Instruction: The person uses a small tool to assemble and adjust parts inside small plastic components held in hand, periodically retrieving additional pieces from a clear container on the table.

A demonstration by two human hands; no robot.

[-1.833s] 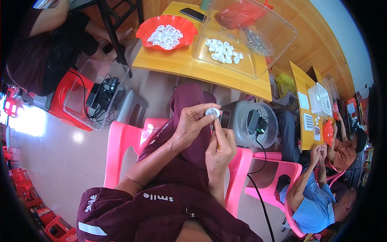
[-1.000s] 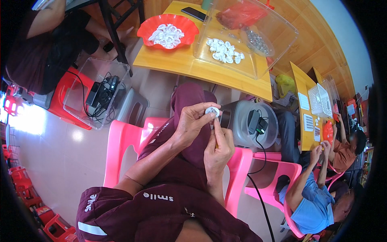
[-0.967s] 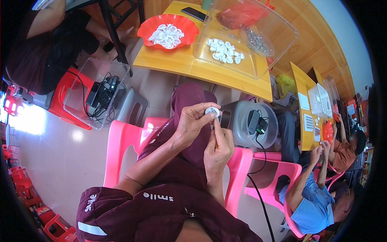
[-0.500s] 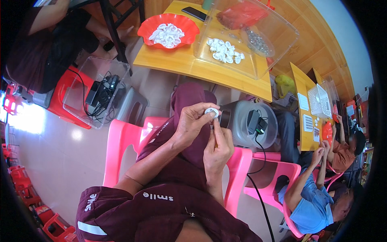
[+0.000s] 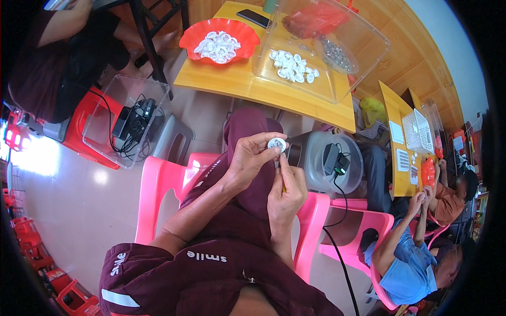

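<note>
Above my lap, my left hand [image 5: 252, 158] pinches a small round white plastic part [image 5: 276, 145] between thumb and fingers, its hollow face turned up with greyish detail inside. My right hand [image 5: 287, 197] is just below, its index fingertip at the lower edge of the part. The other right fingers are curled in; a bit of yellow shows by them, but what they hold is hidden. On the yellow table ahead, a red scalloped bowl [image 5: 240, 51] holds many similar white parts [image 5: 216, 47]. More white parts [image 5: 293, 67] lie in a clear plastic bin [image 5: 345, 97].
The bin also has a red bag [image 5: 321, 21] and a round tray of small metal pieces [image 5: 337, 55]. A phone [image 5: 253, 18] lies behind the bowl. Right of my knees, a clear tub [image 5: 350, 163] holds black adapters. Co-workers sit at right; another person is at upper left.
The white part has tilted so its hollow face shows more fully. My right index finger has slipped slightly down and right, just off its face.
</note>
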